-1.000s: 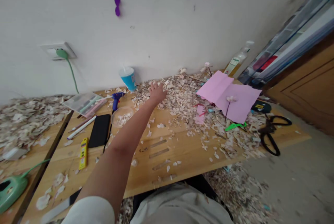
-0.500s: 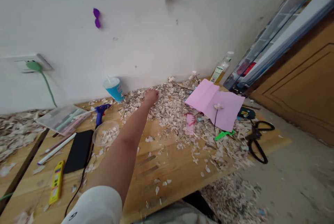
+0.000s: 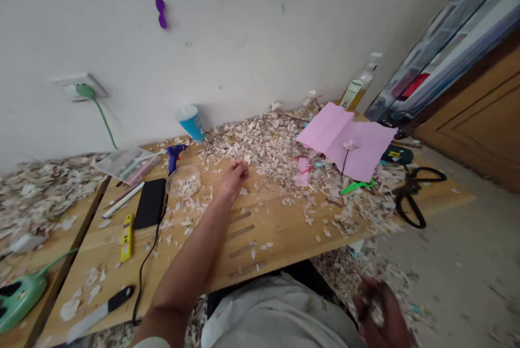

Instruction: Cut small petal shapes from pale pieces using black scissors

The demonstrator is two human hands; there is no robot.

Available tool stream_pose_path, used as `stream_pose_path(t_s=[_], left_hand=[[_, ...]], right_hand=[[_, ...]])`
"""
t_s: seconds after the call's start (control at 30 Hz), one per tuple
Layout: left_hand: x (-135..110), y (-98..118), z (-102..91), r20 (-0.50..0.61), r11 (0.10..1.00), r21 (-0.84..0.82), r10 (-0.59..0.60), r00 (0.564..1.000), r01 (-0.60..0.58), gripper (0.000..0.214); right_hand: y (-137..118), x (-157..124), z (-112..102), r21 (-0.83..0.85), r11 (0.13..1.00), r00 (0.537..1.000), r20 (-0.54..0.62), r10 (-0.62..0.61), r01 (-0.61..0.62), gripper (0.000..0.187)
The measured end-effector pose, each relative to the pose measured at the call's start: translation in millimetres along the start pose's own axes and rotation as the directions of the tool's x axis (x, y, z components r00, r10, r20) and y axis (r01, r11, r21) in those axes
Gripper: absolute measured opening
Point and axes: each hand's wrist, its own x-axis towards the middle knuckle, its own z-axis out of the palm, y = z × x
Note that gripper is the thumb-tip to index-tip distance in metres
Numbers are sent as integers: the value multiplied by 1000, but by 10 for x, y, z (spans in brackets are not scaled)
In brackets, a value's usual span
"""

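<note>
My left hand (image 3: 233, 176) reaches over the wooden table (image 3: 280, 229) to the near edge of a heap of pale flakes (image 3: 264, 142). Its fingers are pinched together on a small pale flake. A clear bowl (image 3: 183, 181) with a few flakes in it stands just left of the hand. My right hand (image 3: 379, 313) hangs low at the bottom right beside my lap. It is blurred and dark, its fingers look curled, and I cannot make out what is in them.
A blue cup (image 3: 190, 122) and a blue glue gun (image 3: 174, 152) stand near the wall. A pink paper (image 3: 345, 139) and black scissors (image 3: 410, 199) lie at the right. A black slab (image 3: 150, 210), yellow cutter (image 3: 127, 237) and knife (image 3: 97, 313) lie left. Flakes litter the floor.
My left hand has drawn back from deep in the flake heap toward me and its fingers have closed in a pinch. My right hand has come into view at the bottom right.
</note>
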Motion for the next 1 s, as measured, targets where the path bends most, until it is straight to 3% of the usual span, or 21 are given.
stream_pose_path(t_s=[0.07,0.17,0.27,0.33,0.5,0.87,1.0], left_hand=[[-247,-83,-10,-42,991,-130,-39,998,33,35],[-430,-156,-9,-75,966,-256,-45,996,25,35],[-499,-203,-30,-92,947,-317,22,996,-50,34],[-531,-230,-49,-95,940,-333,43,995,-73,34],[-603,-277,-44,-63,923,-380,46,997,-67,32],[-619,-407,-23,7,921,-389,-17,1000,18,31],[-622,-415,-18,-45,901,-432,-58,997,33,33]], right_hand=[[-160,239,456,-49,984,983,-57,-175,172,35],[-525,670,1105,-123,920,924,143,-355,373,30],[-822,977,1546,-206,859,854,356,-381,469,29],[-909,1078,1705,-208,876,859,388,-335,435,33],[-940,1133,1826,-184,933,890,403,-214,308,34],[-895,1185,1822,-164,921,861,442,-251,353,31],[-856,1203,1809,-70,955,885,400,-236,287,36]])
